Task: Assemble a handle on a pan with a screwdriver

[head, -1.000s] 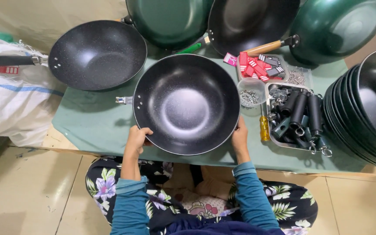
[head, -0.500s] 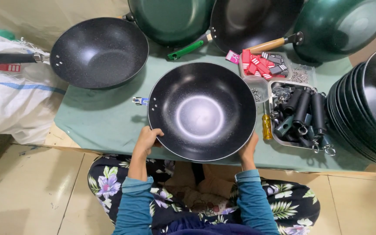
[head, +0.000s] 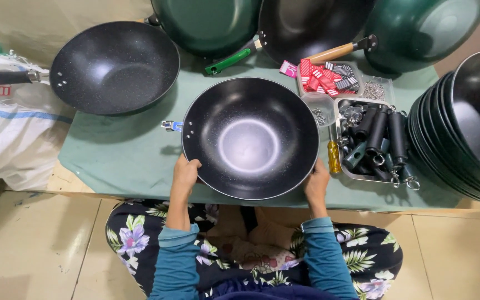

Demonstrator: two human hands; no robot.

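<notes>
both hands grasping black wok at table's near edge

green-covered table [head: 123, 161]; black wok [head: 250, 138] centred by near edge, left hand [head: 185, 174] and right hand [head: 316, 183] clasped on its rim; red and grey rectangular label tags [head: 324, 75] in clear tray toward far right.

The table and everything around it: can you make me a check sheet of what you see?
Surface: green cloth covers the table.
Job's things: handleless black wok, metal bracket on its left rim.
Clutter: tray of black handles, red tags, screws, yellow screwdriver, stacked woks, finished wok.
Grippers: left hand and right hand grip the wok's near rim.
Cables: nothing seen.
Surroundings: white sack, tiled floor.
</notes>
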